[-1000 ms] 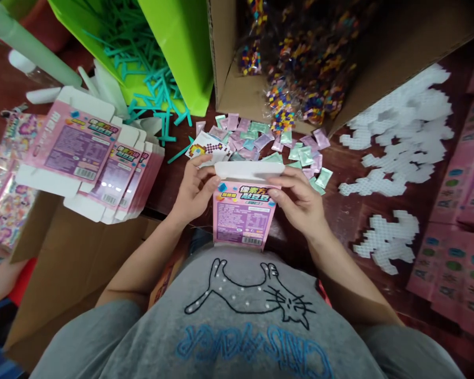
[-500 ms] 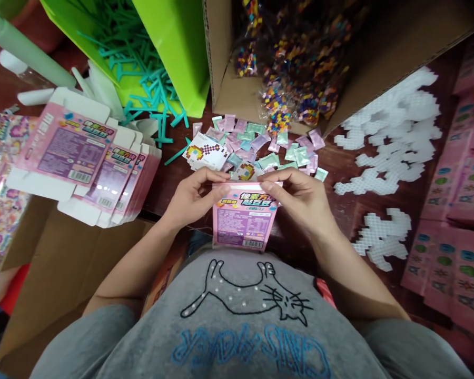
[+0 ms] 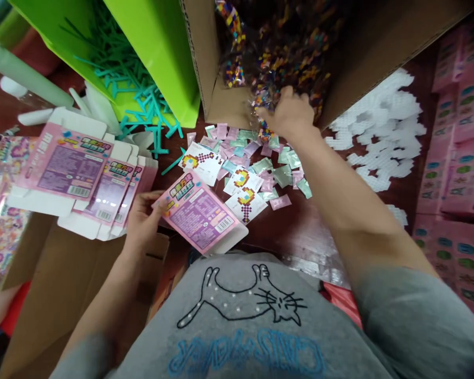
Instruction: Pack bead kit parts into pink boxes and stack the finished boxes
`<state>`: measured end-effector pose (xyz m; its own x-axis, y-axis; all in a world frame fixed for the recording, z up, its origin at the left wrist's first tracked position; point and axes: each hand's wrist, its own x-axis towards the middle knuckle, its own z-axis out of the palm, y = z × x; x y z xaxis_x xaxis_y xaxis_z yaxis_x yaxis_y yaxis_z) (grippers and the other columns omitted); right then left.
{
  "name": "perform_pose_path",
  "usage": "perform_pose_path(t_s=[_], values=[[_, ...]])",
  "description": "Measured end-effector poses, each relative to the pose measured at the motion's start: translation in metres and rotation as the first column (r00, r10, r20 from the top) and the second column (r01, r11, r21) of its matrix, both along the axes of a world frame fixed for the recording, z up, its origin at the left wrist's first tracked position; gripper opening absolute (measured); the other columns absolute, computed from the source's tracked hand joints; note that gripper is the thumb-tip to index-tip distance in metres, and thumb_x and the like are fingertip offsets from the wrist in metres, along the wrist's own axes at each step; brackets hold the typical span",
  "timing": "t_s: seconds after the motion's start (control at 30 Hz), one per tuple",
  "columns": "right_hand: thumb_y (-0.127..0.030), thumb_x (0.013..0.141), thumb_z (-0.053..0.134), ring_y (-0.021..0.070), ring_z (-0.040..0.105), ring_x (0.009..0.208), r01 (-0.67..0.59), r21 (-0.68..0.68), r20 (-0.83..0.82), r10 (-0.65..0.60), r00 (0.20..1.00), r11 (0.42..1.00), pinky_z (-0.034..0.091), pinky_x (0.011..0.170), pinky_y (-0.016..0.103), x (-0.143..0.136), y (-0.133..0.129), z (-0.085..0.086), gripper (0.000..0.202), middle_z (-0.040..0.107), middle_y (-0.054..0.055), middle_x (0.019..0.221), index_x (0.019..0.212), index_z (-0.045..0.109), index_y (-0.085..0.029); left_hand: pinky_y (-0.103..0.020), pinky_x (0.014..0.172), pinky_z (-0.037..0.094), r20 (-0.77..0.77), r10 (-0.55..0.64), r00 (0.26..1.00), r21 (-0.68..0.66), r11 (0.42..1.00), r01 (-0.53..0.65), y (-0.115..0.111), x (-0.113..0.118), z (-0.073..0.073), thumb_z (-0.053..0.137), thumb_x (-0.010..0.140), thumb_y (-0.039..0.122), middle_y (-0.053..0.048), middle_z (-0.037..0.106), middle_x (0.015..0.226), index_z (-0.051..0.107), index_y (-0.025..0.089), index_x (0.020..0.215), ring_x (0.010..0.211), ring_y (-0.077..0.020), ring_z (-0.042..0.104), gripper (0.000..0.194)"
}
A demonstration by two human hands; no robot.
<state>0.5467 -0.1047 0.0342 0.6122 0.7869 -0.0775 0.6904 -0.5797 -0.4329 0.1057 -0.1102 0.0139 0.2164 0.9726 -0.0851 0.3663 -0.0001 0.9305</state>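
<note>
My left hand (image 3: 144,216) is closed on the left end of a pink printed carton (image 3: 201,213), thumb on top. The carton lies tilted with its white flap at the lower right. My right hand (image 3: 294,116) reaches into the mouth of a cardboard box (image 3: 227,105), its fingers bent over a clear bag of small coloured beads (image 3: 264,129); its fingertips are partly hidden. Between the hands lie printed pattern cards (image 3: 243,181) and small pink and green sachets (image 3: 282,176).
On the left are stacked flat pink cartons (image 3: 73,163) and a lime-green box (image 3: 154,47) of teal plastic sticks (image 3: 150,100). White pegboard pieces (image 3: 379,126) lie at the right beside rows of pink packages (image 3: 444,247). An open cardboard carton (image 3: 71,279) stands lower left.
My right hand has left the pink carton and moved up to the bead bags. My left hand has carried the carton left and turned it. More pattern cards show.
</note>
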Motion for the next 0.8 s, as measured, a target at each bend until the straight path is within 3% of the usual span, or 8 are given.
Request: perform_pose_path(t_s=[0.13, 0.3, 0.37, 0.43, 0.5, 0.57, 0.7, 0.8], values=[[-0.033, 0.091, 0.094, 0.0448, 0.057, 0.151, -0.01, -0.192, -0.063, -0.002, 0.998, 0.981, 0.046, 0.127, 0.061, 0.006, 0.035, 0.009, 0.087, 0.065, 0.035, 0.155, 0.157, 0.05, 0.0, -0.041, 0.098, 0.062, -0.173, 0.099, 0.98, -0.141, 0.982, -0.124, -0.02, -0.052, -0.015, 0.083, 0.091, 0.071, -0.009, 0.077, 0.117, 0.067, 0.02, 0.117, 0.108, -0.0263, 0.075, 0.059], [-0.047, 0.098, 0.086, 0.0299, 0.077, 0.11, -0.35, -0.17, -0.36, 0.273, 0.892, 0.921, 0.062, 0.107, 0.051, -0.002, -0.009, 0.03, 0.046, 0.082, 0.015, 0.124, 0.129, 0.079, -0.015, -0.043, 0.094, 0.062, -0.366, 0.056, 0.929, -0.066, 0.994, -0.086, -0.033, -0.076, -0.021, 0.078, 0.087, 0.077, -0.012, 0.076, 0.119, 0.067, 0.019, 0.121, 0.106, -0.029, 0.073, 0.069], [-0.053, 0.096, 0.088, 0.0294, 0.078, 0.107, -0.598, -0.206, -0.503, 0.44, 0.744, 0.775, 0.064, 0.104, 0.052, -0.02, -0.041, 0.031, 0.041, 0.083, 0.01, 0.116, 0.12, 0.083, -0.021, -0.042, 0.089, 0.062, -0.418, 0.028, 0.908, -0.055, 0.997, -0.056, -0.031, -0.074, -0.021, 0.073, 0.09, 0.076, -0.012, 0.076, 0.118, 0.067, 0.019, 0.123, 0.101, -0.0282, 0.073, 0.066], [-0.045, 0.097, 0.087, 0.0344, 0.073, 0.129, -0.81, -0.162, -0.533, 0.641, 0.553, 0.564, 0.059, 0.117, 0.058, -0.043, -0.07, 0.021, 0.029, 0.08, 0.011, 0.135, 0.115, 0.085, -0.022, -0.041, 0.083, 0.062, -0.458, 0.006, 0.889, -0.058, 0.998, -0.037, -0.027, -0.069, -0.02, 0.069, 0.092, 0.075, -0.011, 0.076, 0.116, 0.067, 0.02, 0.124, 0.094, -0.0267, 0.072, 0.065], [-0.028, 0.097, 0.084, 0.0386, 0.055, 0.158, -0.909, -0.134, -0.43, 0.803, 0.413, 0.396, 0.046, 0.133, 0.06, -0.066, -0.09, 0.006, 0.017, 0.067, 0.013, 0.162, 0.111, 0.085, -0.02, -0.04, 0.079, 0.061, -0.482, -0.001, 0.876, -0.048, 0.999, -0.025, -0.025, -0.066, -0.018, 0.068, 0.092, 0.076, -0.011, 0.076, 0.115, 0.067, 0.019, 0.124, 0.09, -0.0264, 0.071, 0.065], [-0.015, 0.095, 0.077, 0.0401, 0.04, 0.17, -0.934, -0.178, -0.326, 0.877, 0.354, 0.311, 0.039, 0.139, 0.059, -0.084, -0.097, -0.008, 0.016, 0.056, 0.014, 0.175, 0.109, 0.085, -0.016, -0.04, 0.08, 0.062, -0.493, -0.022, 0.87, -0.044, 0.999, 0.0, -0.024, -0.066, -0.015, 0.068, 0.093, 0.074, -0.012, 0.076, 0.117, 0.067, 0.019, 0.125, 0.092, -0.0272, 0.073, 0.063], [-0.009, 0.105, 0.056, 0.0364, 0.059, 0.152, -0.907, -0.296, -0.205, 0.907, 0.367, 0.3, 0.05, 0.128, 0.054, -0.105, -0.089, -0.01, 0.033, 0.073, 0.015, 0.152, 0.123, 0.083, -0.017, -0.039, 0.078, 0.063, -0.526, -0.076, 0.847, -0.077, 0.996, 0.041, -0.024, -0.075, -0.015, 0.067, 0.1, 0.067, -0.01, 0.078, 0.117, 0.065, 0.02, 0.135, 0.087, -0.0256, 0.074, 0.059], [-0.01, 0.11, 0.046, 0.0332, 0.065, 0.14, -0.877, -0.325, -0.149, 0.897, 0.417, 0.354, 0.051, 0.122, 0.051, -0.111, -0.088, 0.003, 0.046, 0.077, 0.015, 0.138, 0.145, 0.075, -0.02, -0.048, 0.08, 0.065, -0.626, -0.122, 0.77, -0.023, 0.99, 0.138, -0.023, -0.082, -0.02, 0.062, 0.103, 0.068, -0.01, 0.077, 0.115, 0.063, 0.022, 0.142, 0.086, -0.0306, 0.074, 0.06]])
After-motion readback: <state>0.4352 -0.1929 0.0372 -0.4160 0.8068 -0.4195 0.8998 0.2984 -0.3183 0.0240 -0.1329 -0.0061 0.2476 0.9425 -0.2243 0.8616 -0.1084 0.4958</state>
